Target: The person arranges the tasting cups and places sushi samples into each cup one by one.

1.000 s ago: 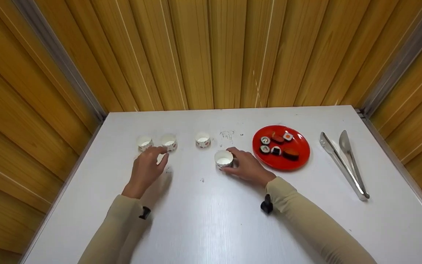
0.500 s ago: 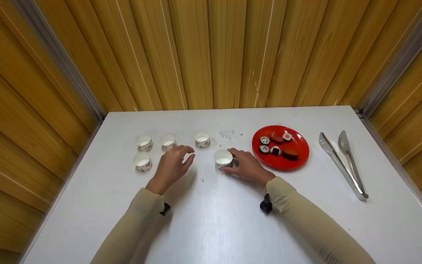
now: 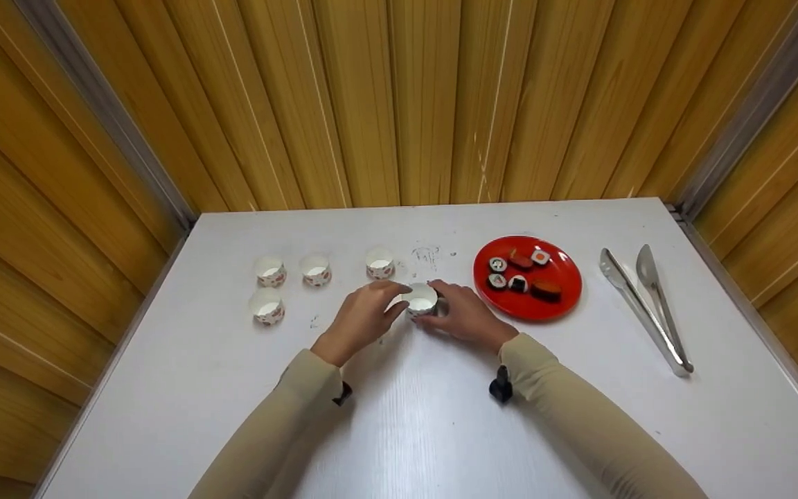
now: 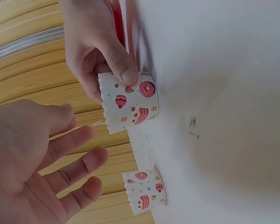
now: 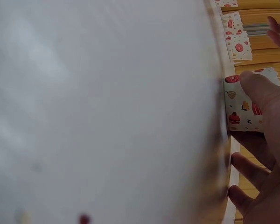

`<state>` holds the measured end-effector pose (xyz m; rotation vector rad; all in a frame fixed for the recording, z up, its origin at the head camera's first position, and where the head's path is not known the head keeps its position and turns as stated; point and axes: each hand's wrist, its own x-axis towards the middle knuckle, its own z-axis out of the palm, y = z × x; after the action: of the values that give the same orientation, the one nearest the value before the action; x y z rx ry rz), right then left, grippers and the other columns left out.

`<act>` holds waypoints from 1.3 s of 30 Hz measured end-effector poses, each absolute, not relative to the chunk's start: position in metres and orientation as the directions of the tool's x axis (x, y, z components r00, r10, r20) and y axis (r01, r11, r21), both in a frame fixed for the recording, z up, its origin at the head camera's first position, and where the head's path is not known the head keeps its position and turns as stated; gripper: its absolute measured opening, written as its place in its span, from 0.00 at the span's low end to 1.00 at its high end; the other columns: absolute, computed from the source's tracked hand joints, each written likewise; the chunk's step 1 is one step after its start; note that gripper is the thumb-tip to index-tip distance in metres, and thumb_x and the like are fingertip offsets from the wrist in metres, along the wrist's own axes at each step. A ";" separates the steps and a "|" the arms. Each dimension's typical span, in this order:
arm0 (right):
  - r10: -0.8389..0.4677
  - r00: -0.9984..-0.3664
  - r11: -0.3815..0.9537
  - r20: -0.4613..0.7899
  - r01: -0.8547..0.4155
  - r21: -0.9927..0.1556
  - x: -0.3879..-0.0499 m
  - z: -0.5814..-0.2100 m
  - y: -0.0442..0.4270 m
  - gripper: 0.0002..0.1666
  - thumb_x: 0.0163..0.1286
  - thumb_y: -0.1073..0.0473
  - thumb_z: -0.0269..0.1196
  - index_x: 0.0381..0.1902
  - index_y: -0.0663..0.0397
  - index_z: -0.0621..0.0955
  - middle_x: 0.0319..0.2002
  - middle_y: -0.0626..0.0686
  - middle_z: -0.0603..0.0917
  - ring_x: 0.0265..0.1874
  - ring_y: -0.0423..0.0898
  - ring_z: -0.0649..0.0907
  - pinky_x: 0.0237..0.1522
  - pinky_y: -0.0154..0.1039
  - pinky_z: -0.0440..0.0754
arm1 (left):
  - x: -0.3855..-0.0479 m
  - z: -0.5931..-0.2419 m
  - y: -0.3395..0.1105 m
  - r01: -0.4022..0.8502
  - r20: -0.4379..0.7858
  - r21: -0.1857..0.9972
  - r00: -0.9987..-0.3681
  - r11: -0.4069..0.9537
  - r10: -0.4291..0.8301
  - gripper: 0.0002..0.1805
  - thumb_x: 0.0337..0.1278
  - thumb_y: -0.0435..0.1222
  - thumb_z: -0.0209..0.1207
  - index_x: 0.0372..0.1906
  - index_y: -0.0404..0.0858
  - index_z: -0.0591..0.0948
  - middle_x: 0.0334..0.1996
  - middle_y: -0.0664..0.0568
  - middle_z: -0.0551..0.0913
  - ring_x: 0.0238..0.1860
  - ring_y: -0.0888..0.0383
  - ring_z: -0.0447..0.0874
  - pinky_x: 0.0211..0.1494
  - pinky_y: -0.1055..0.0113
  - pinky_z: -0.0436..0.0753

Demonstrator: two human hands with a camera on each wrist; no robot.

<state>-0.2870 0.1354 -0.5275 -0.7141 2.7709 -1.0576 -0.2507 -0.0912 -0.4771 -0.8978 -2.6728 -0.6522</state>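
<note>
Right hand (image 3: 468, 315): grip closed around a white paper cup (image 3: 420, 303), thumb on the near side and fingers curled at the far side. The cup stands upright, rim up, its base at the counter (image 3: 406, 416), near the middle of the row of items and to the left of a red plate (image 3: 566, 272). The cup wall carries printed red cakes and sweets; the rim is scalloped.

Left hand (image 3: 364, 315): grip released, fingers loosely bent and spread, beside the same cup on its left. From the head view the fingertips overlap the rim and contact is hard to judge; the left wrist view shows a gap.

Four further cups of like pattern stand upright: a far-left cup (image 3: 271, 272), one beside it (image 3: 316, 270), a near-left cup (image 3: 267, 307) just below the first, and a centre cup (image 3: 379, 265) behind the held one.

The plate bears six pieces of sushi (image 3: 546, 290). Metal tongs (image 3: 642, 312) lie to its right, arms spread, joined end toward the person. Beige sleeves (image 3: 565, 409) cover both forearms.
</note>
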 end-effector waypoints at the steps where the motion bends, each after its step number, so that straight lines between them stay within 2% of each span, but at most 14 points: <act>1: -0.456 -0.887 0.651 0.075 -0.390 -0.652 -0.287 -0.527 0.135 0.36 0.62 0.46 0.76 0.65 0.49 0.78 0.56 0.46 0.85 0.58 0.50 0.82 0.64 0.52 0.75 | -0.251 -0.477 -0.090 0.621 0.357 0.335 -0.780 0.709 0.514 0.13 0.69 0.36 0.65 0.54 0.38 0.86 0.51 0.46 0.88 0.51 0.50 0.87 0.49 0.54 0.85; 5: -0.459 -0.884 0.644 0.089 -0.400 -0.652 -0.287 -0.527 0.136 0.36 0.62 0.45 0.76 0.65 0.47 0.78 0.56 0.46 0.86 0.58 0.50 0.82 0.64 0.53 0.75 | -0.251 -0.479 -0.085 0.608 0.314 0.336 -0.792 0.719 0.523 0.14 0.70 0.37 0.64 0.56 0.38 0.85 0.52 0.46 0.88 0.52 0.50 0.87 0.51 0.54 0.85; 9: -0.467 -0.878 0.651 0.110 -0.425 -0.629 -0.288 -0.528 0.136 0.32 0.62 0.44 0.76 0.61 0.43 0.79 0.51 0.45 0.86 0.52 0.49 0.83 0.60 0.52 0.77 | -0.251 -0.481 -0.080 0.600 0.289 0.345 -0.800 0.722 0.526 0.15 0.70 0.39 0.64 0.56 0.38 0.85 0.52 0.47 0.88 0.52 0.50 0.87 0.50 0.54 0.85; 12: -0.471 -0.872 0.653 0.130 -0.444 -0.613 -0.288 -0.529 0.136 0.31 0.62 0.45 0.76 0.60 0.44 0.79 0.50 0.46 0.86 0.50 0.49 0.83 0.58 0.51 0.78 | -0.252 -0.483 -0.075 0.603 0.287 0.350 -0.797 0.717 0.531 0.14 0.69 0.39 0.65 0.54 0.38 0.86 0.52 0.47 0.88 0.50 0.51 0.88 0.49 0.54 0.85; 19: -0.478 -0.864 0.632 0.157 -0.463 -0.621 -0.287 -0.530 0.137 0.32 0.63 0.49 0.75 0.63 0.48 0.79 0.53 0.49 0.87 0.52 0.50 0.84 0.59 0.51 0.78 | -0.254 -0.491 -0.068 0.621 0.296 0.345 -0.784 0.704 0.546 0.11 0.67 0.37 0.67 0.51 0.37 0.87 0.47 0.49 0.89 0.44 0.54 0.89 0.46 0.57 0.86; 27: -0.469 -0.875 0.651 0.121 -0.435 -0.622 -0.287 -0.529 0.137 0.34 0.63 0.49 0.76 0.65 0.49 0.78 0.56 0.50 0.86 0.57 0.52 0.83 0.63 0.53 0.76 | -0.255 -0.495 -0.065 0.622 0.282 0.324 -0.782 0.712 0.555 0.07 0.68 0.35 0.65 0.45 0.37 0.88 0.38 0.49 0.89 0.37 0.55 0.88 0.40 0.58 0.85; 34: -0.469 -0.874 0.650 0.125 -0.438 -0.621 -0.285 -0.527 0.137 0.34 0.62 0.50 0.76 0.64 0.49 0.78 0.56 0.51 0.86 0.57 0.53 0.83 0.63 0.53 0.76 | -0.254 -0.497 -0.063 0.626 0.283 0.302 -0.779 0.719 0.559 0.03 0.67 0.34 0.65 0.37 0.39 0.87 0.32 0.52 0.87 0.28 0.59 0.80 0.33 0.61 0.81; 39: -0.469 -0.873 0.654 0.134 -0.445 -0.611 -0.285 -0.527 0.136 0.33 0.62 0.50 0.76 0.63 0.49 0.79 0.54 0.50 0.87 0.54 0.53 0.84 0.61 0.52 0.77 | -0.253 -0.498 -0.063 0.632 0.291 0.284 -0.774 0.721 0.563 0.06 0.68 0.33 0.65 0.32 0.40 0.85 0.29 0.52 0.85 0.26 0.60 0.75 0.29 0.63 0.77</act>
<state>-0.2849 0.1361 -0.5269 -0.7810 2.8250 -1.0289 -0.2526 -0.0627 -0.4977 -0.9607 -2.7405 -0.5538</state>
